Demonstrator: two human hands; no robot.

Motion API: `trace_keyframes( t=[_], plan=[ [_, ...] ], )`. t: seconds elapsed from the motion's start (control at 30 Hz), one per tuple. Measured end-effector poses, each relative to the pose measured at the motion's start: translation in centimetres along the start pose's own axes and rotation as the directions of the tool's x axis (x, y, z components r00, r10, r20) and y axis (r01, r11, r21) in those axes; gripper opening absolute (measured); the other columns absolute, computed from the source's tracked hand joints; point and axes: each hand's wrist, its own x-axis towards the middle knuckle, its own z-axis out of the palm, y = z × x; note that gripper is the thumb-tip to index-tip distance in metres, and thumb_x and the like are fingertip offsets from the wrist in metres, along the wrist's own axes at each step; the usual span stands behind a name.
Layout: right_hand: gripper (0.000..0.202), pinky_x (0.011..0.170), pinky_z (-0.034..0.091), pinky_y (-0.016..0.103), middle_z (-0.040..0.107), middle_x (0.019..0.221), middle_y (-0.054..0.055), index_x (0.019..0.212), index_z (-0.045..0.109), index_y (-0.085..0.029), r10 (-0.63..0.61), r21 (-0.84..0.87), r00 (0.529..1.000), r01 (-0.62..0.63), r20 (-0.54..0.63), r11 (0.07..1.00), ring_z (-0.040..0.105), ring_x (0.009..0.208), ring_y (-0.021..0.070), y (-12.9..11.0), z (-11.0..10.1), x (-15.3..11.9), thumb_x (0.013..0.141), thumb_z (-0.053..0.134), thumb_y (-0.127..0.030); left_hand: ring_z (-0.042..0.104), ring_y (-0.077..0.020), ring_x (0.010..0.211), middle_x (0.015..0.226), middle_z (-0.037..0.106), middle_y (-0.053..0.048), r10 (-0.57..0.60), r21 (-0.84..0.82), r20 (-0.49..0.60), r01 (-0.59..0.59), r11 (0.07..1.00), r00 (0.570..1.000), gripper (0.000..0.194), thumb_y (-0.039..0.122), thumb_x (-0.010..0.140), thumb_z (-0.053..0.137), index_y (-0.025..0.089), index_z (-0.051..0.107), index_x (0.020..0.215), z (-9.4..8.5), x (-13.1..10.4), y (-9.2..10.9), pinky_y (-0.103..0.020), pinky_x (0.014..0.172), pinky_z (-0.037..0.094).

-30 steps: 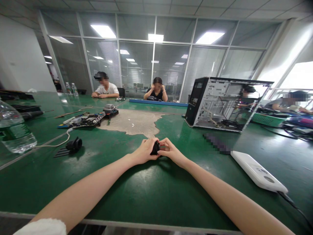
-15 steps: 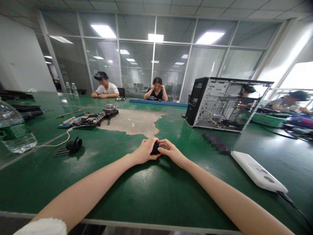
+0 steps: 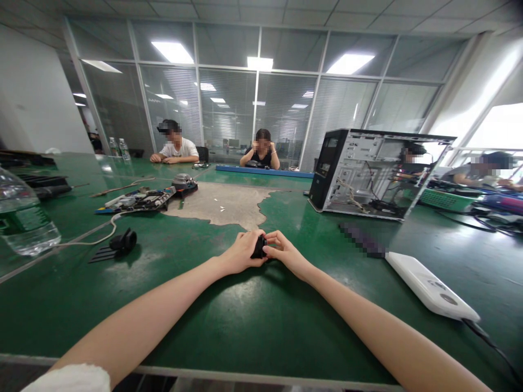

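Just above the green table, my two hands meet at a small black plastic part. Its exact kind does not show. My left hand is wrapped round the part from the left. From the right, my right hand pinches its near side between thumb and fingers. Much of the part is hidden by the fingers. To the left lies another black plastic piece with a round end and several flat prongs.
A circuit board and a clear water bottle are on the left. An open computer case stands at right, behind a white power bank with a black cable. Two people sit across the table, others at far right.
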Motion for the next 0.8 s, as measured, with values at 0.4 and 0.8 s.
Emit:
trace_keyframes(
  t=[0.4,0.8],
  plan=[
    [0.030,0.069,0.045,0.027,0.053,0.092,-0.001,0.082,0.044,-0.022,-0.067,0.035,0.997,0.065,0.047,0.997,0.054,0.082,0.0125,0.04,-0.36,-0.05,0.062,0.066,-0.026,0.048,-0.0216,0.098,0.108,0.048,-0.007,-0.014,-0.006,0.006,0.014,1.000,1.000,0.054,0.035,0.070,0.055,0.020,0.027,0.114,-0.01,-0.04,0.04,-0.038,0.085,0.031],
    [0.032,0.069,0.044,0.029,0.051,0.092,0.001,0.093,0.046,-0.022,0.009,-0.006,1.000,-0.009,-0.010,1.000,0.054,0.075,0.0115,0.32,-0.32,0.10,0.066,0.063,-0.028,0.046,-0.0224,0.101,0.111,0.047,-0.008,-0.007,-0.008,0.012,0.007,1.000,1.000,0.055,0.034,0.070,0.055,0.019,0.027,0.115,-0.08,0.02,0.11,-0.038,0.086,0.031]
  ],
)
